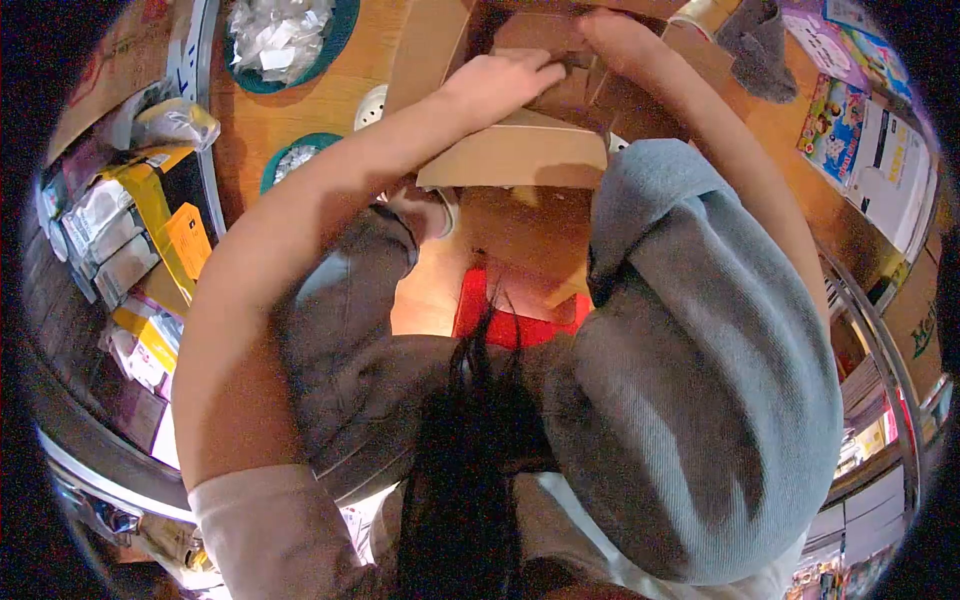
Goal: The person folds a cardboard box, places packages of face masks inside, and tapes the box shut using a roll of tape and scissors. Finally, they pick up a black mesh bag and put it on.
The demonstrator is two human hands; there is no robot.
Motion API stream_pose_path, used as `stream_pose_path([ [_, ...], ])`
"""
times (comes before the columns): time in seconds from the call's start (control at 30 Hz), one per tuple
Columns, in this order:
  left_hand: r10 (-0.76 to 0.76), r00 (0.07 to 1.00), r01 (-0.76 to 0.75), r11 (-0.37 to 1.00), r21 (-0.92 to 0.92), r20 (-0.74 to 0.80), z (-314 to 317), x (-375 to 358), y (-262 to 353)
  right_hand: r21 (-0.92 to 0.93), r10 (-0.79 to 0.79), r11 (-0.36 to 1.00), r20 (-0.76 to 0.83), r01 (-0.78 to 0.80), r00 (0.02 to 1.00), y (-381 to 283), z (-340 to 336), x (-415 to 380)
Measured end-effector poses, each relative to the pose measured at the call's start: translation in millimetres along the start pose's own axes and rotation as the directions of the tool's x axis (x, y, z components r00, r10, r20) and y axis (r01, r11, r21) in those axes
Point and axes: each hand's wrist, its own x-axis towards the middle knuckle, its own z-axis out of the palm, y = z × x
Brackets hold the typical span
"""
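An open brown cardboard box (515, 152) stands on the floor in front of my knees, one flap folded out toward me. My left hand (510, 82) reaches over its left side, fingers stretched out and apart above the inside of the box. At the far right part of the box is my right hand (608, 32); its fingers are bent away and mostly hidden. Between the two hands lies a small dark patch that I cannot make out.
Two green bowls, a large one (345, 45) and a small one (272, 172), hold clear plastic pieces at left. A grey cloth (757, 50) lies at upper right, near colourful booklets (832, 130). Packages (125, 235) fill a left shelf. Something red (515, 325) lies between my legs.
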Motion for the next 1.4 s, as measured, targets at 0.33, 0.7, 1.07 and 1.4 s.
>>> stream_pose_path([
  [0.33,-0.155,0.893,0.053,0.969,0.243,0.422,-1.8,13.3,15.9,-0.131,0.036,0.99,-0.096,-0.048,0.995,-3.4,6.8,-13.5],
  [0.7,-0.187,0.877,0.051,0.952,0.302,0.442,10.1,22.7,8.1,-0.075,0.121,0.99,0.026,-0.119,0.992,-7.7,-3.8,-15.2],
  [1.07,-0.18,0.885,0.063,0.96,0.273,0.43,10.7,25.0,-1.1,-0.07,0.125,0.99,0.07,-0.12,0.99,-22.4,-29.1,-33.5],
  [1.4,-0.191,0.911,0.08,0.952,0.297,0.365,15.2,22.6,-11.9,0.022,0.119,0.991,0.322,-0.133,0.939,-32.3,-44.0,-40.6],
])
